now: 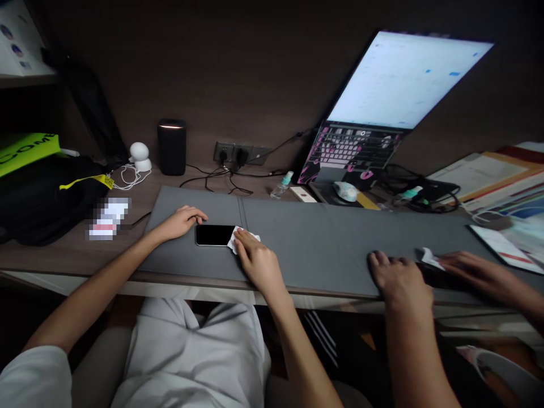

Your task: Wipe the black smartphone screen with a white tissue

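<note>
A dark-screened smartphone (pixel 212 235) lies flat on the grey desk mat (pixel 306 243). At its upper left corner, my left hand (pixel 181 221) rests with bent fingers apart and nothing visible in them. I cannot tell whether its fingertips touch the phone's edge. My right hand (pixel 257 255) presses a crumpled white tissue (pixel 233 241) onto the phone's right end, covering that part of the screen.
Right of me, a co-worker's hands (pixel 402 277) work with another white tissue (pixel 431 258). Behind the mat stand a black speaker (pixel 171 148), a small spray bottle (pixel 282 186), a mouse (pixel 345 191) and a raised laptop (pixel 357 147). A black bag (pixel 46 198) lies left.
</note>
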